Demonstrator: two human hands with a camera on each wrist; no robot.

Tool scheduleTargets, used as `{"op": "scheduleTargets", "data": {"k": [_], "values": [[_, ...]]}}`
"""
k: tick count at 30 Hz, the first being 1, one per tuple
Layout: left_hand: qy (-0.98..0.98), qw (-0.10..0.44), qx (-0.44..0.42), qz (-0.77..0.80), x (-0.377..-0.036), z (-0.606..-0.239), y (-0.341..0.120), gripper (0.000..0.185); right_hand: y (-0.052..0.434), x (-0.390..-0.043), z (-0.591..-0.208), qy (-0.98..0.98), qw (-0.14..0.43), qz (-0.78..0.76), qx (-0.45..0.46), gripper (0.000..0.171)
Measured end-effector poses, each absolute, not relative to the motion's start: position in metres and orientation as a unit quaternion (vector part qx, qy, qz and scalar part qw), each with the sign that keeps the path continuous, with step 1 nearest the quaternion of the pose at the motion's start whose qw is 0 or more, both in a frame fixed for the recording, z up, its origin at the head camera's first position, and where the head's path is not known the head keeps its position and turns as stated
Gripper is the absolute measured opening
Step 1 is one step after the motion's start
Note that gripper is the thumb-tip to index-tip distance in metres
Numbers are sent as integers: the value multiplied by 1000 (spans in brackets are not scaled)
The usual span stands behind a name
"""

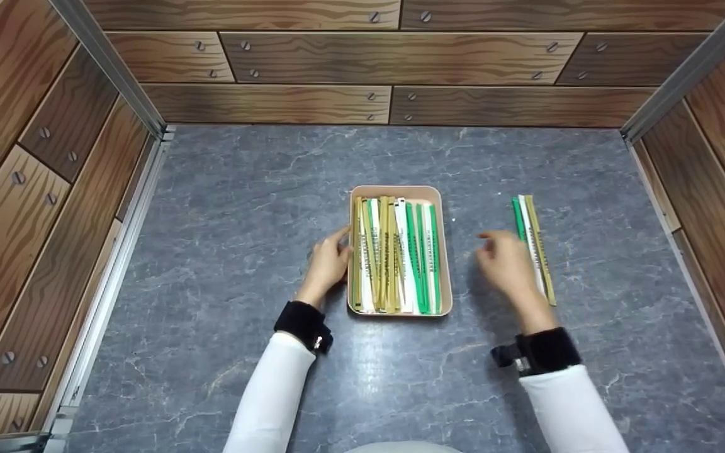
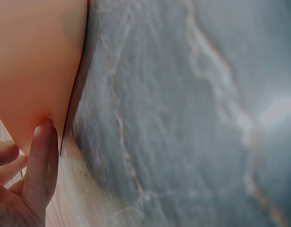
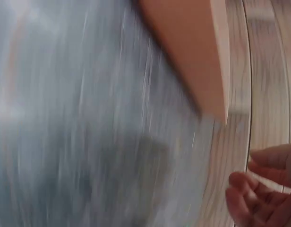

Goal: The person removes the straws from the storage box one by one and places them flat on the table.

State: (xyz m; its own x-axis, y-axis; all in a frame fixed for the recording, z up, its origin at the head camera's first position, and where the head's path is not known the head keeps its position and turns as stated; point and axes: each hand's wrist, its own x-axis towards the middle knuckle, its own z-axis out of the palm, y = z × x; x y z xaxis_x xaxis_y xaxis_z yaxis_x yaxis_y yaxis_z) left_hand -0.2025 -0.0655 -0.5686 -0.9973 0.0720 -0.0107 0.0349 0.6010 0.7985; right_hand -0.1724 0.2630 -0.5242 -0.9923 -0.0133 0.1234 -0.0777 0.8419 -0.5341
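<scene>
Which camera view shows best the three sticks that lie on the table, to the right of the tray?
The head view: the three sticks lie side by side, green, white and olive, just beyond the right hand. Neither wrist view shows them; there only the tray's wall and the table appear.

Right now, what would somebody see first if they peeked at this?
A tan tray full of green, white and gold sticks sits mid-table. The left hand touches its left edge. The right hand hovers beside three more sticks lying on the grey table.
</scene>
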Motion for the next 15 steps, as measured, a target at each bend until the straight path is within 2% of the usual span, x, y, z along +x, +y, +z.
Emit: {"op": "scheduleTargets", "data": {"k": [7, 15], "values": [[894, 24, 32, 445, -202, -567, -66, 47, 194, -167, -532, -939, -11, 303, 164, 28], [898, 20, 29, 439, -201, -568, -67, 46, 158, -172, -547, -935, -61, 275, 218, 32]]}}
